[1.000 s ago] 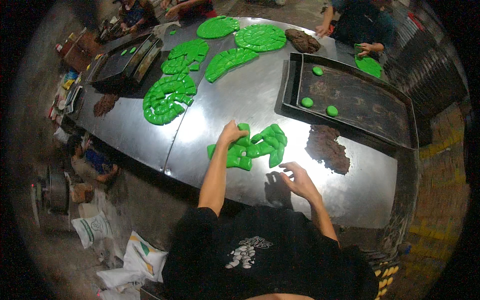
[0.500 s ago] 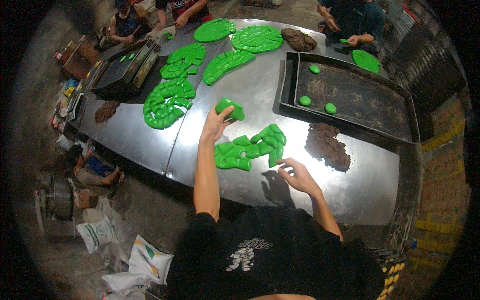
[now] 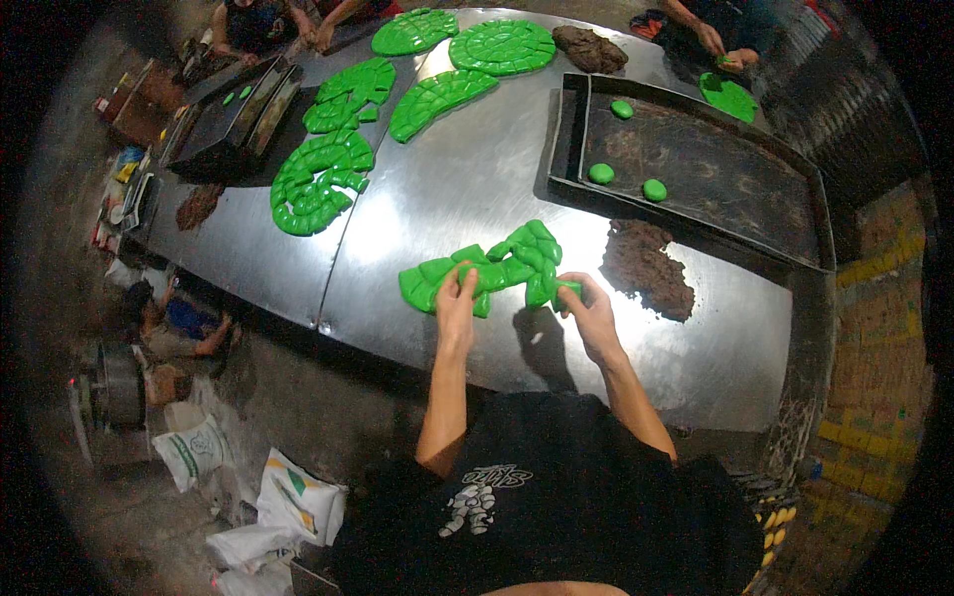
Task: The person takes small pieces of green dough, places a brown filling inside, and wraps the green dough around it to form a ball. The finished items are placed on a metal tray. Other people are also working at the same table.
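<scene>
Left hand (image 3: 456,303) sits on the near green dough sheet (image 3: 487,270), fingers bent and pressing/pinching its left part; can't tell if they actually close round a piece. Right hand (image 3: 588,308) is at the sheet's right end, fingers curled round a small green bit at the edge. The sheet is scored into squares, lies flat on the metal table (image 3: 427,219) near the front edge, approx centre, just in front of the person. Brown filling heap (image 3: 648,268) just right of it, near the right hand, not touching. Behind that, a dark tray (image 3: 696,174) w/ three green dough balls (image 3: 626,169). Further back: more scored green sheets (image 3: 323,179) on the left and at the far end, plus a 2nd brown heap (image 3: 589,48). Other people's hands (image 3: 720,45) work at the far edge. White sacks (image 3: 288,507) on the floor, lower left.
</scene>
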### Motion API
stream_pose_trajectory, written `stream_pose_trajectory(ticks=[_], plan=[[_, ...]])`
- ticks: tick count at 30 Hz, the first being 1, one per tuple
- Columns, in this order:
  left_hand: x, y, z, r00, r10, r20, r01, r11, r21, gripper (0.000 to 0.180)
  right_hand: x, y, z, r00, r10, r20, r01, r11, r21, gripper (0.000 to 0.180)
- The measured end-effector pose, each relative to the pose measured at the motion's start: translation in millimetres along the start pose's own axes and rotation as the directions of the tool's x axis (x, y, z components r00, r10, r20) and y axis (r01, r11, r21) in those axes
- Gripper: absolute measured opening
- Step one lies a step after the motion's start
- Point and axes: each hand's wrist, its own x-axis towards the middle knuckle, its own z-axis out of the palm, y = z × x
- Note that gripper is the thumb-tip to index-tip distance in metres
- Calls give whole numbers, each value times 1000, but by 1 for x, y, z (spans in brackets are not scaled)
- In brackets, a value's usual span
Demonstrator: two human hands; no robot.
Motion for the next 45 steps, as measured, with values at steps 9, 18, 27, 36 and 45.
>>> stream_pose_trajectory(ticks=[9,18,27,36,45], plan=[[-12,-12,39,942,-70,328,66,998,23,44,14,4,-3,979,48,197,-48,999,-5,52],[-45,-49,71,772,-183,609,20,964,264,30,-53,13,-75,998,-42,-39,23,921,-388,32],[-26,-48,68,787,-261,558,194,965,178,36,-69,55,-203,738,-478,-476,-172,549,-818,42],[-38,-44,64,827,-247,505,214,969,123,37,-45,76,-199,594,-590,-546,-226,530,-818,32],[-44,-41,77,876,-286,389,313,950,-7,41,-86,38,-216,783,69,-618,124,956,265,36]])
